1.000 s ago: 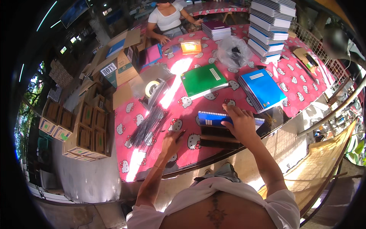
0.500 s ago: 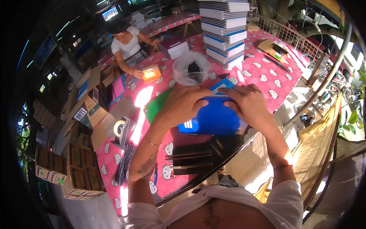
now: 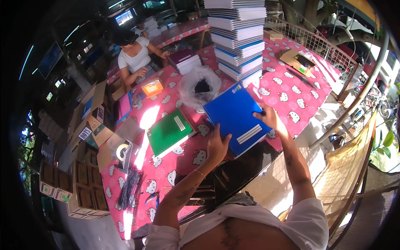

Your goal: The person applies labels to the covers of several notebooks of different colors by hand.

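A blue-covered notebook [image 3: 233,116] lies tilted in front of me, cover up, with white label lines near its lower edge. My left hand [image 3: 218,146] grips its lower left edge, thumb on the cover. On the right edge my right hand [image 3: 268,117] is closed, with fingers over the cover. To the left, a green notebook [image 3: 170,132] rests on the pink patterned tablecloth [image 3: 160,179]. Black spiral binding coils [image 3: 129,193] lie in a heap at the near left. A dark board [image 3: 250,168] sits partly under the blue notebook at the table edge.
A tall notebook stack [image 3: 237,39] stands at the back, beside a clear plastic bag [image 3: 200,85] with dark contents. Leftward are a tape dispenser [image 3: 124,152], an orange box [image 3: 152,88] and cardboard boxes [image 3: 98,118]. A co-worker [image 3: 135,58] sits across the table beside shorter notebook stacks.
The blue notebook has been turned so its whole cover faces up. My hands have moved apart to its left and right edges. The co-worker's hand has drawn back from the orange box.
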`<state>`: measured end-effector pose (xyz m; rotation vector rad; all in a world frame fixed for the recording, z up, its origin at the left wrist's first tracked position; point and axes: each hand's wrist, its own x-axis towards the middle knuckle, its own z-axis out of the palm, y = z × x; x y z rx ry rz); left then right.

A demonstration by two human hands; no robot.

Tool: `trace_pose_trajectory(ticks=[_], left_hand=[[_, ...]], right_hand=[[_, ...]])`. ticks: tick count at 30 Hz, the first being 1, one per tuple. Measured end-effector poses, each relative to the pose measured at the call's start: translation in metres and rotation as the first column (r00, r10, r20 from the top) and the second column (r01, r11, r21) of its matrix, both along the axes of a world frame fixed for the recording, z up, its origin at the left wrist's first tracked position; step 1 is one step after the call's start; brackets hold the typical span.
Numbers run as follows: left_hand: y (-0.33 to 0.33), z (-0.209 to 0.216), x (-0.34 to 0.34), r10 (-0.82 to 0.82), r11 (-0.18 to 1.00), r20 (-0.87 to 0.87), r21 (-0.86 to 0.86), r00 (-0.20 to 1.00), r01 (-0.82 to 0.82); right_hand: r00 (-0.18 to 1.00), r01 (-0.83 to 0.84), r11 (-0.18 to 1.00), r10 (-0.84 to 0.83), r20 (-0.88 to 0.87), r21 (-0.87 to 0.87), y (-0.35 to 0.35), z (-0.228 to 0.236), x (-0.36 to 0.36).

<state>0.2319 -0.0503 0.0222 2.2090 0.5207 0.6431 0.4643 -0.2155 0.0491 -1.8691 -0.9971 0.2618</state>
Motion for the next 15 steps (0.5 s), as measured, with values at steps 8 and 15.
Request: trace_pose_trajectory(ticks=[8, 15], left_hand=[[0.014, -0.063, 0.003, 0.014, 0.979, -0.203, 0.202, 0.979, 0.028], [0.014, -0.047, 0.008, -0.012, 0.986, -0.234, 0.158, 0.972, 0.051]], right_hand=[[0.904, 0.325, 0.89, -0.193, 0.381, -0.32, 0.007, -0.089, -0.006], [0.882, 0.399, 0.868, -0.274, 0.384, -0.296, 0.013, -0.102, 0.001]])
